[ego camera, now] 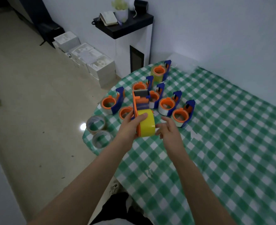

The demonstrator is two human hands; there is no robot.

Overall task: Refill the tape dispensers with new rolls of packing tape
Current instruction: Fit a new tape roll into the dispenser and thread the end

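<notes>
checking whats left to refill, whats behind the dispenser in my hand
Behind the held dispenser, gripped by the left hand, other dispensers stand on the checked cloth. It covers parts of the nearest two, so those parts cannot be seen.

Glossy yellow tape roll [146, 125] sat in a matt orange-and-blue plastic dispenser [140, 101]. Checked tablecloth [215, 143] looked smooth and faintly shiny; floor [28, 111] appeared polished; clear rolls [96, 124] translucent.
</notes>
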